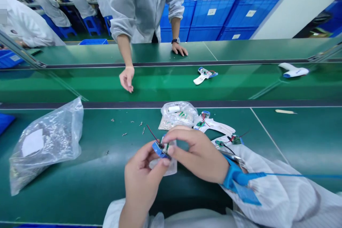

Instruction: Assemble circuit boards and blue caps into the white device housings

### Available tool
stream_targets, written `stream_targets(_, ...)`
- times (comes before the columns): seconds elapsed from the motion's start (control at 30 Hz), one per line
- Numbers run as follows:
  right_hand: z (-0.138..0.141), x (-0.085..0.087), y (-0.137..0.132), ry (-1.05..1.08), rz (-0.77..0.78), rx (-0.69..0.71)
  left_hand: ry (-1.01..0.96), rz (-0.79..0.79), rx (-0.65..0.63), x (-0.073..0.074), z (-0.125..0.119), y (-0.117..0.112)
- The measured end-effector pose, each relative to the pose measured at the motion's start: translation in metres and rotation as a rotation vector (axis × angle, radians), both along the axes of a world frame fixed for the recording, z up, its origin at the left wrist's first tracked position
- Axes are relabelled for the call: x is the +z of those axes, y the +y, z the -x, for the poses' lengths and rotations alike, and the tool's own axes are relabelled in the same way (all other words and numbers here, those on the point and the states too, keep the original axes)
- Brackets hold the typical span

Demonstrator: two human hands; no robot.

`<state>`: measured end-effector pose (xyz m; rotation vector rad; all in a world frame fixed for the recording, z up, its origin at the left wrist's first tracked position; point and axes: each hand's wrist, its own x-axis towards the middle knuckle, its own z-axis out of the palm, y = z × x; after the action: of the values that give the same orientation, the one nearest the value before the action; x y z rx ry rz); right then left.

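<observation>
My left hand point(143, 174) grips a small blue plastic housing point(159, 149) between thumb and fingers, with a thin red wire point(152, 133) sticking up from it. Thumb and forefinger of my right hand point(199, 153) pinch at the housing's right side, where a little green and dark electronics shows; the exact piece between them is hidden. Below both hands lies a translucent plastic tray point(173, 169), partly covered. Just beyond my right hand are white thermometer-gun-like shells with circuit boards and wires point(217, 125). A blue wrist strap point(237, 178) circles my right wrist.
A bag of small parts point(179, 114) sits ahead, a larger bag point(50, 146) at left. Loose screws point(124, 134) are scattered between. On the sunken green belt point(160, 82) lie an opened device point(205, 75) and a closed white one point(294, 71). Across it, a person's hand point(127, 78) reaches over.
</observation>
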<state>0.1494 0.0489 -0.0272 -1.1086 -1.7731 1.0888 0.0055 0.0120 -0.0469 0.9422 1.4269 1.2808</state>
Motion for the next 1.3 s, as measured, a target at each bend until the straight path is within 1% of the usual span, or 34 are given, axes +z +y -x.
stream_targets(0.07,0.001,0.005,-0.002,-0.006,-0.006,0.041,0.181,0.011,-0.003,0.007,-0.002,-0.002)
stream_targets(0.13,0.002,0.006,-0.003,-0.001,0.03,0.034,0.331,-0.001,-0.005,0.011,-0.003,-0.004)
stream_targets(0.2,0.001,0.005,-0.001,0.031,0.077,0.045,0.402,-0.018,-0.023,0.011,-0.003,-0.004)
stream_targets(0.23,0.0,0.004,0.0,0.055,0.098,0.055,0.389,-0.021,-0.035,0.01,-0.002,-0.004)
stream_targets(0.3,-0.005,0.002,0.005,0.105,0.145,0.072,0.277,-0.001,-0.07,0.006,-0.001,-0.002)
stream_targets(0.37,-0.012,0.001,0.012,0.099,0.159,0.046,0.103,0.044,-0.088,0.001,0.002,0.001)
stream_targets(0.43,-0.02,0.0,0.016,-0.006,0.097,-0.087,-0.078,0.078,-0.061,-0.004,0.004,0.004)
stream_targets(0.5,-0.026,0.0,0.016,-0.127,-0.023,-0.232,-0.226,0.102,-0.008,-0.007,0.004,0.008)
stream_targets(0.53,-0.027,0.0,0.014,-0.157,-0.075,-0.251,-0.284,0.116,0.014,-0.008,0.003,0.009)
stream_targets(0.57,-0.026,-0.001,0.011,-0.16,-0.117,-0.219,-0.328,0.132,0.028,-0.007,0.002,0.011)
stream_targets(0.67,-0.015,-0.005,-0.003,-0.085,-0.229,-0.023,-0.446,0.15,0.016,-0.004,-0.003,0.014)
stream_targets(0.7,-0.01,-0.007,-0.007,-0.065,-0.267,-0.002,-0.488,0.159,0.007,-0.003,-0.005,0.014)
stream_targets(0.77,0.0,-0.013,-0.012,-0.04,-0.338,-0.035,-0.567,0.184,0.008,-0.001,-0.009,0.014)
stream_targets(0.83,0.007,-0.019,-0.013,-0.02,-0.389,-0.111,-0.635,0.213,0.02,-0.001,-0.012,0.014)
stream_targets(0.9,0.011,-0.024,-0.012,-0.003,-0.439,-0.176,-0.682,0.218,0.021,-0.002,-0.015,0.013)
stream_targets(0.97,0.012,-0.028,-0.01,0.008,-0.453,-0.223,-0.703,0.21,0.01,-0.003,-0.016,0.013)
stream_targets(1.07,0.009,-0.029,-0.007,0.072,-0.377,-0.236,-0.667,0.177,-0.007,-0.005,-0.016,0.014)
stream_targets(1.13,0.004,-0.025,-0.006,0.139,-0.285,-0.223,-0.56,0.143,0.004,-0.006,-0.013,0.013)
stream_targets(1.2,-0.002,-0.017,-0.004,0.146,-0.144,-0.214,-0.413,0.107,0.009,-0.006,-0.01,0.011)
stream_targets(1.3,-0.008,-0.004,0.0,0.093,0.083,-0.191,-0.237,0.051,-0.033,-0.005,-0.006,0.007)
